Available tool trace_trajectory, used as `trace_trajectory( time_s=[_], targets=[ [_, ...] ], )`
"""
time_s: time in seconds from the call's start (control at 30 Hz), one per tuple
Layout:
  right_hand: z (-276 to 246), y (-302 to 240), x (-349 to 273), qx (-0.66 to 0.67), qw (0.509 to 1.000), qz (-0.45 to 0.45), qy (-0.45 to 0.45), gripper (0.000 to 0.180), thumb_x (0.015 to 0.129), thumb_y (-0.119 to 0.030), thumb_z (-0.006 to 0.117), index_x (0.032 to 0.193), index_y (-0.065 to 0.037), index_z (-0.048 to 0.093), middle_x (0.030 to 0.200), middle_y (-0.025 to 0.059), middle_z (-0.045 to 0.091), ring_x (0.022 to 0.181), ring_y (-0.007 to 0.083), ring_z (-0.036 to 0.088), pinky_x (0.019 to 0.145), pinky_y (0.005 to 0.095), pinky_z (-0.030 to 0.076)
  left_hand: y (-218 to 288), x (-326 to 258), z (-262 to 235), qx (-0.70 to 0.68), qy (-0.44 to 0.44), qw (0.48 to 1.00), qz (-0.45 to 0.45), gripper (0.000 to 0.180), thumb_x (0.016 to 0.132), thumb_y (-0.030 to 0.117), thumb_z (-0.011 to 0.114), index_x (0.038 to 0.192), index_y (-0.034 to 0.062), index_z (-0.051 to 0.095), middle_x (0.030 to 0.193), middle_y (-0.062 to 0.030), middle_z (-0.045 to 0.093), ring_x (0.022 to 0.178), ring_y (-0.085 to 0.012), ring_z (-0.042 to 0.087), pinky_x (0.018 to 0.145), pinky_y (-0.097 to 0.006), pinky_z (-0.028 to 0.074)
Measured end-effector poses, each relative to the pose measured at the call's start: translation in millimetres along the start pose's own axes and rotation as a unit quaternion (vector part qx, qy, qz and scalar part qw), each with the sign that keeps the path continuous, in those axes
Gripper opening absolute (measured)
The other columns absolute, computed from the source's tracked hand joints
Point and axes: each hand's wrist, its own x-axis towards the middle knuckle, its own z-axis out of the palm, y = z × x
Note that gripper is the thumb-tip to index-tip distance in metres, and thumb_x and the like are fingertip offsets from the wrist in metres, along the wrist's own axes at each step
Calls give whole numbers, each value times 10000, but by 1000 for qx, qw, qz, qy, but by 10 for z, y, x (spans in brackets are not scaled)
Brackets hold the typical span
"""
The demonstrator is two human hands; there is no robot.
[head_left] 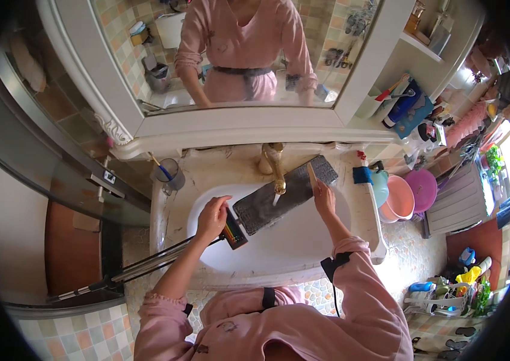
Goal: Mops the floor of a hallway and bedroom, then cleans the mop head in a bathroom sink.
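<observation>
A flat mop's long grey head (pixel 285 195) lies slantwise over the white sink basin (pixel 267 256), under the gold faucet (pixel 273 163). Water seems to run from the spout onto it. My left hand (pixel 211 218) is closed at the mop's black neck piece (pixel 234 233), which carries coloured stripes. From there its metal pole (pixel 146 271) stretches to the lower left. At the head's right end, my right hand (pixel 325 197) is closed on a narrow tan stick-like tool (pixel 312 175) that rests against the grey surface. The tool's exact kind cannot be made out.
A cup with a toothbrush (pixel 171 174) stands at the counter's left. Right of the counter are an orange basin (pixel 397 197) and a pink basin (pixel 421 190). A mirror (pixel 237 54) hangs above the sink. The glass door (pixel 56 162) is at left.
</observation>
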Motion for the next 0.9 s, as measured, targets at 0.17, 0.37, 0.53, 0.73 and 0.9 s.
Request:
trace_trajectory(
  time_s=[0.17, 0.37, 0.53, 0.73, 0.9],
  targets=[
    [137, -293, -182, -19, 1000, 23, -10, 316, 918, -212, 467, 1215, -211, 573, 871, 208, 640, 817, 399, 613, 734, 498, 479, -238, -607, -303, 152, 34, 986, 53, 547, 794, 264, 659, 1274, 88, 464, 935, -101, 589, 915, -297, 571, 775, -401, 467],
    [225, -578, -629, -39, 997, -19, -59, 312, 940, -219, 429, 1225, -205, 557, 833, 206, 642, 771, 411, 617, 712, 522, 478, -351, -957, -305, 226, -137, 962, -75, 665, 711, 466, 731, 1210, 88, 507, 971, -135, 630, 860, -318, 631, 708, -431, 509],
    [470, -909, -1171, 11, 993, -45, -112, 394, 880, -158, 498, 1269, -209, 523, 809, 234, 624, 771, 430, 603, 710, 528, 472, -377, -920, -276, 203, -113, 970, -68, 498, 714, 403, 735, 1049, 79, 558, 870, -106, 650, 765, -289, 650, 648, -398, 523],
    [543, -1299, -1638, 66, 962, -129, -232, 490, 898, -152, 476, 1367, -275, 406, 803, 248, 616, 707, 434, 597, 657, 546, 446, -364, -933, -297, 210, -117, 968, -77, 491, 720, 403, 728, 1053, 82, 563, 870, -105, 640, 779, -281, 648, 654, -405, 522],
    [461, -964, -914, 40, 983, -49, -173, 474, 918, -216, 474, 1373, -293, 365, 805, 206, 634, 732, 436, 599, 653, 502, 479, -443, -970, -226, 214, -100, 970, -61, 495, 709, 375, 730, 1069, 86, 551, 918, -103, 632, 803, -272, 646, 662, -396, 524]
  ],
)
